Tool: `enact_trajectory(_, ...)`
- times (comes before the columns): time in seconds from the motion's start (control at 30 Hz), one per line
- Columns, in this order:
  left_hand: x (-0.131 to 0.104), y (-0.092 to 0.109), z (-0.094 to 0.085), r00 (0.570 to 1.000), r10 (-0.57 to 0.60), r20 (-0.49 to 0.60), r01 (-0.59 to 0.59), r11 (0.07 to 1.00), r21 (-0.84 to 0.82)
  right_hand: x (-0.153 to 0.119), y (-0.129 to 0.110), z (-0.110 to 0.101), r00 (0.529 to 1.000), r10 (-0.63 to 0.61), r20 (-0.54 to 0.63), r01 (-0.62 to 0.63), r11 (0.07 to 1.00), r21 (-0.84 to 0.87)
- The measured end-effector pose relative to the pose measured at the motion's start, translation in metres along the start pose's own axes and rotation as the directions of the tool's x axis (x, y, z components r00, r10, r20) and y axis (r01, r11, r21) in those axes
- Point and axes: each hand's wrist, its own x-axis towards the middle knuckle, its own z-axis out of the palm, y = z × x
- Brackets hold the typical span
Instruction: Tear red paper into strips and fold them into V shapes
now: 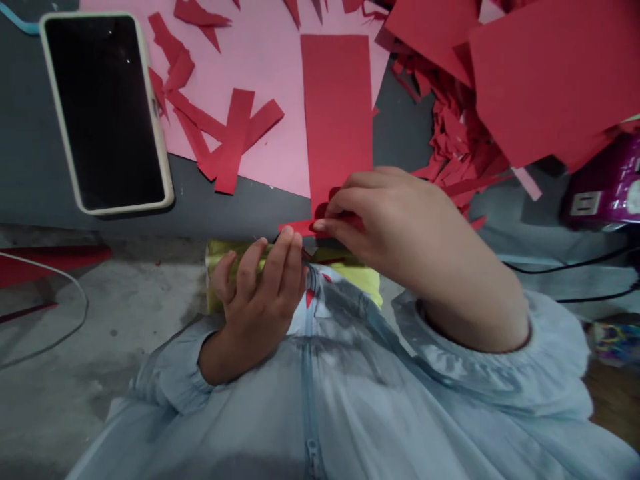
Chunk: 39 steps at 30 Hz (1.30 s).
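Note:
A small red paper strip [296, 229] lies at the table's front edge, between my two hands. My right hand [373, 213] pinches its right part, with thumb and fingers together over the near end of a long red paper rectangle [337, 113]. My left hand [265, 287] is just below the edge, palm down, its fingers spread and the fingertips touching the strip's left end. The rectangle lies partly on a pink sheet [280, 60]. Crossed red strips [235, 140] rest on that sheet's left part.
A phone in a pale case [107, 110] lies at the left. Red scraps [455, 133] and large red sheets [555, 80] are heaped at the right, beside a purple object [607, 190]. Black cables [565, 267] run at the right edge.

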Motion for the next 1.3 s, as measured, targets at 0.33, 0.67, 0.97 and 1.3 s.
enact_trajectory(0.33, 0.003, 0.001, 0.002, 0.999, 0.032, -0.027, -0.029, 0.995, 0.091, -0.013, 0.020, -0.005, 0.991, 0.130, 0.000, -0.130, 0.991, 0.013)
enact_trajectory(0.67, 0.009, -0.005, -0.004, 0.995, 0.094, -0.019, -0.091, 0.991, 0.100, -0.007, 0.016, -0.013, 0.982, 0.154, 0.113, -0.152, 0.988, -0.020)
enact_trajectory(0.97, 0.011, -0.003, -0.006, 0.996, 0.093, -0.004, -0.091, 0.984, 0.153, -0.003, 0.013, -0.014, 0.968, 0.191, 0.161, -0.177, 0.979, -0.098)
enact_trajectory(1.3, 0.021, 0.005, -0.007, 0.981, 0.186, 0.047, -0.192, 0.939, 0.286, -0.003, 0.013, -0.015, 0.966, 0.183, 0.184, -0.172, 0.982, -0.079)
